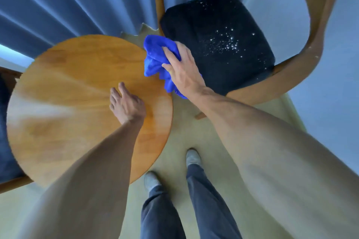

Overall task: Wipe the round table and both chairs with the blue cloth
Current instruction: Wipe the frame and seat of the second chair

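Observation:
The round wooden table (77, 87) fills the left half of the view. My left hand (126, 104) rests on its top near the right side, fingers straight. My right hand (182, 68) grips the bunched blue cloth (155, 58) at the table's right edge, next to the left side of a black chair seat (219, 40). That chair has a curved wooden frame (318, 31), and white specks are scattered over the right part of its cushion. A second chair (7, 103) shows only partly at the far left, behind the table.
Blue curtains (68, 6) hang behind the table and chair. A pale wall (340, 83) is at the right. My feet (191, 158) in grey socks stand on the beige floor between table and chair.

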